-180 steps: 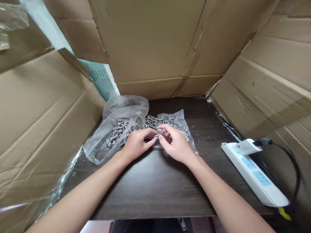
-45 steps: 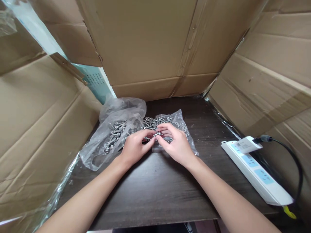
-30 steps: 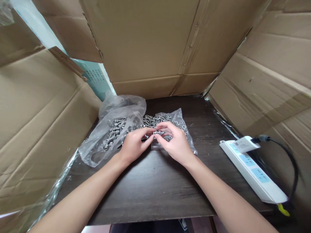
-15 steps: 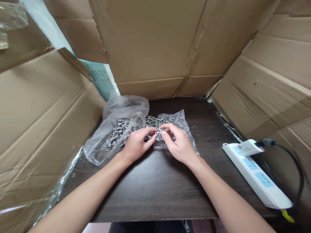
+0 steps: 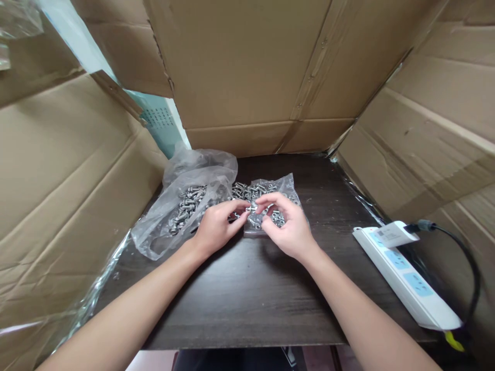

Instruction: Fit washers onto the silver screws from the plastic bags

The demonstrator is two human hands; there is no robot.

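My left hand (image 5: 216, 228) and my right hand (image 5: 288, 229) meet over the middle of a dark wooden table (image 5: 247, 293). Both pinch one small metal bolt (image 5: 251, 208) between their fingertips. Whether a nut sits on it is too small to tell. Just beyond the hands lie two clear plastic bags: the left bag (image 5: 185, 206) holds several bolts, the right bag (image 5: 284, 188) holds several small metal parts. A small grey block (image 5: 252, 232) lies under the hands.
Brown cardboard walls stand at the left (image 5: 58, 180), the back (image 5: 247, 72) and the right (image 5: 425, 118). A white power strip (image 5: 406, 281) with a black cable (image 5: 466, 257) lies at the table's right edge. A pale blue printed sheet (image 5: 160, 123) shows at the back left.
The hands stay together at the same spot, fingers shifting slightly on the bolt. The camera view wobbles a little; bags and power strip have not moved.
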